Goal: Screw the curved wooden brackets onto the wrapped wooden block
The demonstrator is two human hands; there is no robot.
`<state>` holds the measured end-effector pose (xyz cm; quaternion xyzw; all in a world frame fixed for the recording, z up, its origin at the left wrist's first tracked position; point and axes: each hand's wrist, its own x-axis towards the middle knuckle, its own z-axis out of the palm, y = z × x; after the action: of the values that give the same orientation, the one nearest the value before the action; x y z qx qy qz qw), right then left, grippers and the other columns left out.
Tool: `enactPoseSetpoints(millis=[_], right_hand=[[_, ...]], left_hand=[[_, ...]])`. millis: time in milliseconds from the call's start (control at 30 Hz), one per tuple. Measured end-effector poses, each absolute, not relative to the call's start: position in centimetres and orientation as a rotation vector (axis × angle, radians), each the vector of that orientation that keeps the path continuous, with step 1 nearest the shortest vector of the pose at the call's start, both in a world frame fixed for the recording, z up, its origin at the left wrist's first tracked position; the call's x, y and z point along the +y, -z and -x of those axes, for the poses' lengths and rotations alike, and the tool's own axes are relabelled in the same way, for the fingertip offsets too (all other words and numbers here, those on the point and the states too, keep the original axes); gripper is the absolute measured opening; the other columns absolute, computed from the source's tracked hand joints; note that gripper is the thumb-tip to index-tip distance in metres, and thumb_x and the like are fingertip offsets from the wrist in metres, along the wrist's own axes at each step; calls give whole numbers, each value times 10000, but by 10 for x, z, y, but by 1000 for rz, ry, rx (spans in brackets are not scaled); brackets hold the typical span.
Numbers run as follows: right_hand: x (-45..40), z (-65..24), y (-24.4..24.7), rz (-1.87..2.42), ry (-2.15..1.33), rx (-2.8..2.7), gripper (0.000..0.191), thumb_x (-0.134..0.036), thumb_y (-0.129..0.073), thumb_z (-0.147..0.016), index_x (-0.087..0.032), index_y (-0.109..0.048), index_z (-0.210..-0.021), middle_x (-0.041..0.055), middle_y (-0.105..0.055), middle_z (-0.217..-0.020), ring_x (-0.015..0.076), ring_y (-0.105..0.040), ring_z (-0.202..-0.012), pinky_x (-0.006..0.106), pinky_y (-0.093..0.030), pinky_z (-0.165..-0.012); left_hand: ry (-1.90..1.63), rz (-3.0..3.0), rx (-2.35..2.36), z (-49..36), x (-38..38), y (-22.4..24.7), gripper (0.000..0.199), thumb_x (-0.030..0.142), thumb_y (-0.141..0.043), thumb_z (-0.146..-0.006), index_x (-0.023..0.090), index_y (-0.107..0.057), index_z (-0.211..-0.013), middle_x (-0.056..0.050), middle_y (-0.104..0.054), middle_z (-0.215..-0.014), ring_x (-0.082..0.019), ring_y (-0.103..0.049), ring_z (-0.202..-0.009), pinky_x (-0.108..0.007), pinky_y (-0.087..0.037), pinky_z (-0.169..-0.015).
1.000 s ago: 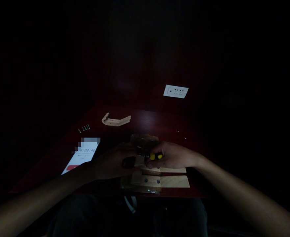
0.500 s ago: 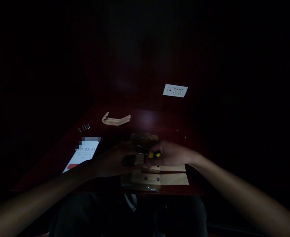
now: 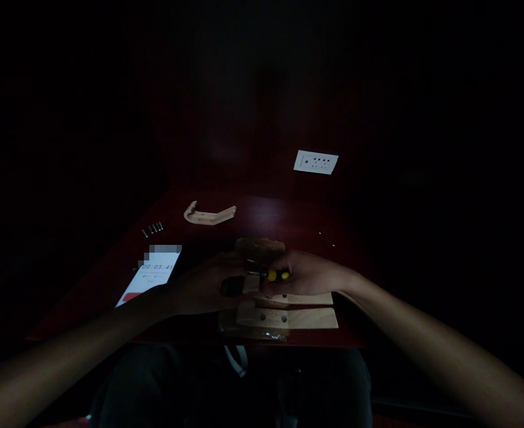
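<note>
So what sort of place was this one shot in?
Probably a dimly lit indoor desk or booth: a dark red tabletop meets an upright surface of similar colour, which carries a white socket plate.

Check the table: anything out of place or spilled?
Two tiny pale specks lie loose on the table, at right, apart from the grouped metal pieces; too small to identify. No spill shows, though much is dark.

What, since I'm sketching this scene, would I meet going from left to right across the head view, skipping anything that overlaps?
Small metal pieces → curved wooden piece → yellow-and-black screwdriver → white wall socket.
</note>
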<state>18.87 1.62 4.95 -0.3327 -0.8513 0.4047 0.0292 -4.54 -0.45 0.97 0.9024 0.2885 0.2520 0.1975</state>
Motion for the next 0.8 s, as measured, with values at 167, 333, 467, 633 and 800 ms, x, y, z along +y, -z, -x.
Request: enactPoseSetpoints(millis=[167, 333, 467, 633, 800], right_hand=[[17, -189, -49, 1076, -1304, -2589, 288, -415, -616, -784, -154, -685, -886, -1, -646, -779, 109, -529, -655, 214, -381, -567], [20, -191, -47, 971, -1326, -2613, 263, -385, -612, -795, -144, -685, -869, 1, -646, -778, 102, -531, -654, 213, -389, -582], [22, -192, -46, 975, -1300, -2624, 282, -401, -616, -794, -150, -696, -894, 1, -657, -789, 104, -542, -658, 217, -393, -594], [21, -189, -50, 957, -1245, -2636, 293, -414, -638, -777, -156, -705, -898, 8, -660, -793, 113, -545, -669, 232, -403, -618], [18, -187, -54, 902, -1193, -2643, 270, -399, -617, -800, -150, -692, -871, -4, -632, -765, 103, -525, -666, 221, -396, -606]], left_hand=[[-676, -2515, 809, 45, -3, -10, 385, 400, -650, -792, 280, -624, -1156, -35, -596, -1230, -235, -518, -1154, -382, -398, -1008], [-692, -2489, 780, 47, -2, -7, 415, 375, -663, -786, 281, -607, -1187, -47, -584, -1241, -240, -511, -1163, -387, -399, -1003], [-691, -2474, 791, 46, -2, -6, 426, 395, -655, -792, 285, -595, -1199, -43, -580, -1242, -229, -521, -1147, -380, -399, -1004], [-629, -2477, 838, 46, -4, -11, 362, 396, -632, -810, 268, -623, -1149, -40, -582, -1243, -229, -528, -1141, -372, -400, -999], [-546, -2482, 828, 48, -5, -18, 346, 390, -617, -818, 261, -616, -1139, -38, -584, -1237, -226, -529, -1151, -346, -417, -976]])
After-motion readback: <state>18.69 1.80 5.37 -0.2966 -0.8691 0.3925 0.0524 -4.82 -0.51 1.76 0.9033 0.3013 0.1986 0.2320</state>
